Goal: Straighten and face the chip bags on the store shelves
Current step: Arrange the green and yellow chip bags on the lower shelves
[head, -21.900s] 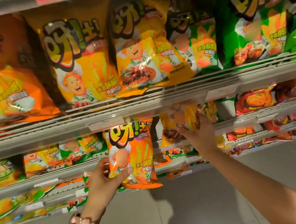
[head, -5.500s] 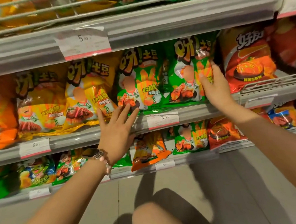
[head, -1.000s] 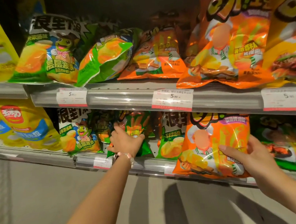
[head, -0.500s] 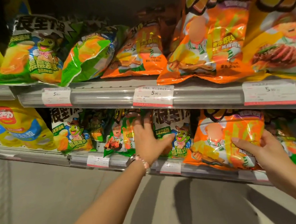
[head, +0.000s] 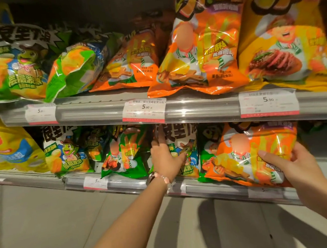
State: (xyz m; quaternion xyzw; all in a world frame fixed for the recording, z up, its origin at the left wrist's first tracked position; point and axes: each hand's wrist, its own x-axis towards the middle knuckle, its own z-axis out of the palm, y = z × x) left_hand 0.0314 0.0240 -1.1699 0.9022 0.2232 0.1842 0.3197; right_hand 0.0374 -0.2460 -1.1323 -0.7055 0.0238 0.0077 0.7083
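Chip bags fill two shelves, fronts mostly outward. Right hand (head: 290,168) grips the lower right corner of an orange chip bag (head: 250,153) on the lower shelf (head: 215,187), thumb laid across the printed face, the other fingers curled behind the bag's edge. Bag sits upright, slightly tilted, its bottom edge overhanging the shelf's front rail.

Left hand (head: 166,158) just to the left of that bag, on a green-and-white frog bag (head: 182,142); thumb across the front, fingers reaching up along the bag's left edge and partly hidden behind it. Looks like a grip on the edge, though the fingertips are out of sight. Beaded bracelet (head: 165,179) on that wrist.

Left of the left hand, touching the frog bag: a green chef bag (head: 125,154), leaning. Further left, another frog bag (head: 67,154), then a yellow bag (head: 5,148) at the far end.

Above both hands, upper shelf (head: 197,110) with price tags (head: 144,111) clipped on its rail. Directly above the right hand, a large orange bag (head: 202,45) faces forward, a yellow steak bag (head: 288,36) to its right. Above the left hand, a smaller orange bag (head: 130,64) lies tipped backward; left of it a green bag (head: 76,70) slumps sideways against a big frog bag (head: 13,63).

Grey floor (head: 48,226) beneath both arms
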